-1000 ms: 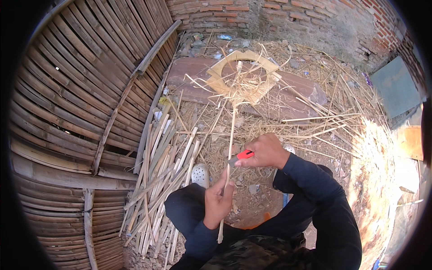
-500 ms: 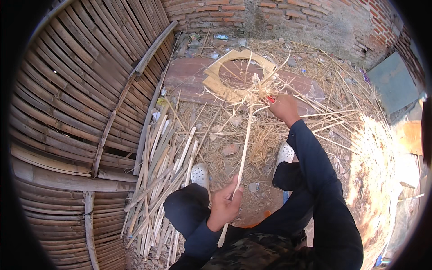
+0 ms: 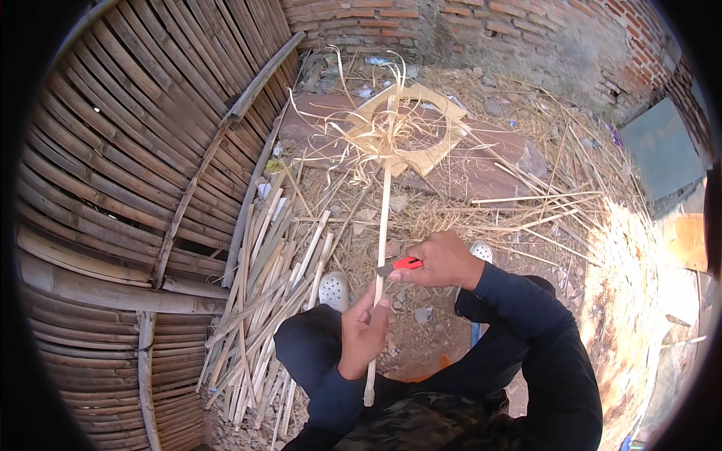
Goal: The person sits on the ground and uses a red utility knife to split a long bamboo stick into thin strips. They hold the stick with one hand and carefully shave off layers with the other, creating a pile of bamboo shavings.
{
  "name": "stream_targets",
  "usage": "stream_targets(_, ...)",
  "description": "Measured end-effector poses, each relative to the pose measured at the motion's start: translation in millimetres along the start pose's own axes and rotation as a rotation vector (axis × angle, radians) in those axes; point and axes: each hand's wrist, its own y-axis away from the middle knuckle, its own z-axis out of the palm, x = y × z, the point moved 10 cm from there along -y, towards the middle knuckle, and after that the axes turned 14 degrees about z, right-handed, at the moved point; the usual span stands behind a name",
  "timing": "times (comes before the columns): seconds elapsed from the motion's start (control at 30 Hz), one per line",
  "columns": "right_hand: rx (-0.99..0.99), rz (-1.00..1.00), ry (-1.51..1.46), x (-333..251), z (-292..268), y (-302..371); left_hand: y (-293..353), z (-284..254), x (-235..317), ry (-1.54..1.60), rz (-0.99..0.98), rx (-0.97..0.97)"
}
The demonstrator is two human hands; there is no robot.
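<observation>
My left hand (image 3: 364,332) is closed round the lower part of a pale bamboo stick (image 3: 385,210), which points away from me. Curled shavings (image 3: 387,135) bunch at the stick's far end, still attached. In my right hand (image 3: 444,259) is a red utility knife (image 3: 404,264). Its blade lies across the stick, just beyond my left fingers. Under the far end sits a tan board with a large round hole (image 3: 436,159), lying on a reddish-brown slab (image 3: 316,124).
A heap of split bamboo sticks (image 3: 263,301) lies at my left beside a bamboo slat wall (image 3: 135,150). More loose strips (image 3: 541,199) and shavings cover the ground to the right. A brick wall (image 3: 466,34) stands at the back. A grey-green panel (image 3: 662,146) leans at the far right.
My right hand and the knife have come back from the shavings at the far end to beside my left hand. The stick has swung slightly left.
</observation>
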Motion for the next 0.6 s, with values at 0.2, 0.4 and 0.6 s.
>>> stream_targets(0.2,0.130,-0.021,0.080,7.9,-7.2,-6.7,0.3,1.3,-0.8,-0.075,0.038,-0.009)
stream_targets(0.4,0.291,0.087,0.192,47.0,-19.8,-33.4,9.8,4.5,-13.4,-0.108,0.004,-0.078)
stream_targets(0.6,0.314,0.195,0.200,76.9,-29.7,-51.4,10.4,7.6,-5.4,-0.129,0.046,-0.099)
